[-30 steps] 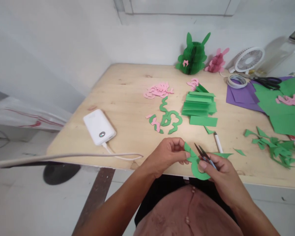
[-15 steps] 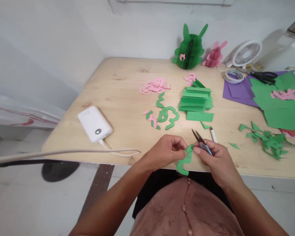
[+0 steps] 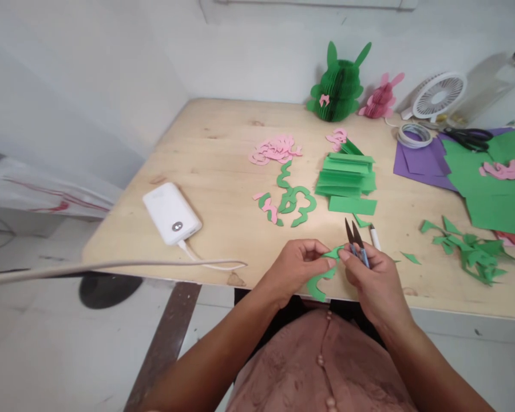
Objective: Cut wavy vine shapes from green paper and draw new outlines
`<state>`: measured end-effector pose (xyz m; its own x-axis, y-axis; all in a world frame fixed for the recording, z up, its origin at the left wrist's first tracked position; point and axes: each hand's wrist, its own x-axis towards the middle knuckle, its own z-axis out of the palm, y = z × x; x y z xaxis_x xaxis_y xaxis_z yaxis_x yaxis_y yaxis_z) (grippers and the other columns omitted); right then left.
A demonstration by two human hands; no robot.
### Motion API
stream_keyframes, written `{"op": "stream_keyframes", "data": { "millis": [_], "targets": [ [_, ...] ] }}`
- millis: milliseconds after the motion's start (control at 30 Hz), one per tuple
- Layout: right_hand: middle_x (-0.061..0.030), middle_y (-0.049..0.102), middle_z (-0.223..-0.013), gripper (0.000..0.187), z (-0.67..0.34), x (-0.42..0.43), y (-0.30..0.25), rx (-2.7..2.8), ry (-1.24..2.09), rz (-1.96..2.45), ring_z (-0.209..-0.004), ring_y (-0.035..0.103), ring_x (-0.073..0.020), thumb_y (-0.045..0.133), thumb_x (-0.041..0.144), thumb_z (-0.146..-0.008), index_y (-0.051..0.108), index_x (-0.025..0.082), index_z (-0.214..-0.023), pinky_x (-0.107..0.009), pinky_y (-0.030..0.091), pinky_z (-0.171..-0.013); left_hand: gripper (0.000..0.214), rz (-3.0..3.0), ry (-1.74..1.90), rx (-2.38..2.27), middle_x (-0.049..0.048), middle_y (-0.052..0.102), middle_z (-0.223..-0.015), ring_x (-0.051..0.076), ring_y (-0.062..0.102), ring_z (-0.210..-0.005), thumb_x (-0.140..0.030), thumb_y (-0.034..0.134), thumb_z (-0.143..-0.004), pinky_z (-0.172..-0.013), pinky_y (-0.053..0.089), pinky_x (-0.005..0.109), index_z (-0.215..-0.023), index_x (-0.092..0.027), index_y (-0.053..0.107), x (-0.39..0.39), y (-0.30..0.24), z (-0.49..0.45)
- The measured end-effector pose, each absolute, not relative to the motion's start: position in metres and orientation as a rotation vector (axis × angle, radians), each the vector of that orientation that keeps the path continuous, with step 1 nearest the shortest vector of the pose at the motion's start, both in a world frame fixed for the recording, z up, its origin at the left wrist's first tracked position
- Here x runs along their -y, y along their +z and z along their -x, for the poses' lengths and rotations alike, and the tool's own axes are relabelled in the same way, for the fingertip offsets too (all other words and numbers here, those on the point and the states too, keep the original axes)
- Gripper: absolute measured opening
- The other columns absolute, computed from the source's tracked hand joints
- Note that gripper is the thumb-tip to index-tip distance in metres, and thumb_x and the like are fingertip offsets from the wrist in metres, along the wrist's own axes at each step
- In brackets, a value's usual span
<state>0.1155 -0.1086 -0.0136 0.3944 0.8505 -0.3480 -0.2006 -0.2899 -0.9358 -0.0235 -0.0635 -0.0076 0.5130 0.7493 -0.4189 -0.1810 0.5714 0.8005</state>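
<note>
My left hand (image 3: 297,268) pinches a curvy green paper cutout (image 3: 321,280) at the near edge of the wooden table (image 3: 223,171). My right hand (image 3: 369,280) touches the same cutout with its fingertips and also grips small thread snips (image 3: 355,240), blades apart and pointing up and away. A pile of finished green cutouts (image 3: 294,203) and some pink ones (image 3: 274,150) lie just beyond my hands. A stack of folded green paper strips (image 3: 347,180) sits to the right of them.
A white power bank (image 3: 171,213) with its cable lies at the left. A white pen (image 3: 374,237) rests by my right hand. Green scraps (image 3: 472,252), green and purple sheets (image 3: 489,183), black scissors (image 3: 470,136), tape (image 3: 413,136), a small fan (image 3: 438,96) and two paper rabbits (image 3: 339,86) stand at the right and back.
The green cutout has turned in my fingers, from hanging wide under my right hand to a narrower shape pinched between both hands. My hands rose slightly toward the table edge.
</note>
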Motion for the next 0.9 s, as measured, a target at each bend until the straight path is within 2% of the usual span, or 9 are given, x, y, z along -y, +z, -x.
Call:
{"op": "stream_keyframes", "data": {
  "millis": [67, 167, 267, 367, 500, 667, 733, 800, 900],
  "targets": [
    [0.0025, 0.051, -0.060, 0.031, -0.119, 0.111, -0.012, 0.627, 1.187, 1.521, -0.051, 0.037, -0.0085, 0.081, 0.042, -0.061, 0.067, 0.017, -0.071, -0.021, 0.028, -0.044, 0.027, -0.785, 0.631, -0.871, -0.0021, 0.060, -0.064, 0.008, 0.051, -0.057, -0.032, 0.081, -0.057, -0.058, 0.041, 0.021, -0.068, -0.014, 0.063, 0.062, -0.007, 0.024],
    [0.0066, 0.036, -0.052, 0.032, -0.129, 0.116, -0.006, 0.725, 1.279, 1.501, -0.046, 0.024, -0.0068, 0.073, 0.048, -0.071, 0.067, 0.017, -0.077, -0.021, 0.016, -0.040, 0.023, -0.851, 0.612, -0.865, -0.0018, 0.061, -0.061, 0.008, 0.054, -0.056, -0.030, 0.078, -0.060, -0.057, 0.042, 0.021, -0.067, -0.014, 0.062, 0.057, -0.004, 0.027],
    [0.0065, 0.032, -0.053, 0.038, -0.140, 0.120, 0.000, 0.799, 1.324, 1.501, -0.046, 0.021, -0.0078, 0.063, 0.054, -0.078, 0.067, 0.016, -0.080, -0.022, 0.012, -0.041, 0.020, -0.909, 0.529, -0.812, 0.0011, 0.066, -0.063, 0.011, 0.061, -0.058, -0.028, 0.074, -0.065, -0.061, 0.046, 0.024, -0.067, -0.015, 0.060, 0.052, -0.001, 0.032],
    [0.0062, 0.035, -0.053, 0.036, -0.147, 0.119, 0.002, 0.847, 1.252, 1.584, -0.046, 0.022, -0.0076, 0.067, 0.051, -0.075, 0.069, 0.016, -0.082, -0.023, 0.015, -0.042, 0.017, -0.942, 0.459, -0.769, 0.0028, 0.069, -0.066, 0.011, 0.061, -0.055, -0.027, 0.071, -0.067, -0.059, 0.047, 0.024, -0.068, -0.015, 0.059, 0.047, 0.003, 0.034],
    [0.0028, 0.053, -0.061, 0.028, -0.145, 0.113, 0.001, 0.971, 1.160, 1.657, -0.048, 0.032, -0.0081, 0.075, 0.043, -0.069, 0.071, 0.018, -0.081, -0.023, 0.025, -0.045, 0.008, -1.051, 0.405, -0.761, 0.0025, 0.068, -0.065, 0.008, 0.058, -0.051, -0.019, 0.066, -0.069, -0.055, 0.044, 0.021, -0.067, -0.014, 0.060, 0.042, 0.010, 0.033],
    [0.0038, 0.050, -0.056, 0.023, -0.137, 0.107, -0.001, 1.017, 1.189, 1.644, -0.049, 0.035, -0.0086, 0.073, 0.039, -0.072, 0.067, 0.017, -0.069, -0.023, 0.027, -0.046, 0.003, -1.146, 0.366, -0.764, 0.0018, 0.065, -0.063, 0.009, 0.055, -0.052, -0.015, 0.064, -0.069, -0.055, 0.046, 0.023, -0.067, -0.014, 0.063, 0.034, 0.012, 0.031],
    [0.0044, 0.048, -0.055, 0.024, -0.136, 0.106, -0.002, 0.939, 1.176, 1.645, -0.047, 0.032, -0.0082, 0.073, 0.040, -0.071, 0.066, 0.017, -0.069, -0.023, 0.024, -0.044, 0.004, -1.209, 0.421, -0.816, 0.0026, 0.067, -0.069, 0.012, 0.059, -0.060, -0.018, 0.066, -0.070, -0.063, 0.049, 0.026, -0.072, -0.014, 0.066, 0.034, 0.011, 0.034],
    [0.0051, 0.047, -0.054, 0.026, -0.135, 0.105, -0.004, 0.835, 1.140, 1.635, -0.046, 0.030, -0.0078, 0.075, 0.042, -0.069, 0.065, 0.018, -0.070, -0.023, 0.021, -0.043, 0.013, -1.304, 0.616, -0.966, 0.0049, 0.070, -0.090, 0.017, 0.064, -0.083, -0.020, 0.067, -0.072, -0.079, 0.049, 0.029, -0.085, -0.017, 0.068, 0.042, 0.011, 0.039],
    [0.0063, 0.043, -0.055, 0.027, -0.133, 0.104, -0.005, 0.684, 1.088, 1.591, -0.045, 0.027, -0.0072, 0.076, 0.042, -0.067, 0.062, 0.018, -0.070, -0.023, 0.019, -0.043, 0.028, -1.359, 1.015, -1.241, 0.0053, 0.065, -0.113, 0.021, 0.058, -0.109, -0.021, 0.066, -0.076, -0.095, 0.044, 0.033, -0.104, -0.024, 0.065, 0.067, 0.011, 0.048]
  ]
}}
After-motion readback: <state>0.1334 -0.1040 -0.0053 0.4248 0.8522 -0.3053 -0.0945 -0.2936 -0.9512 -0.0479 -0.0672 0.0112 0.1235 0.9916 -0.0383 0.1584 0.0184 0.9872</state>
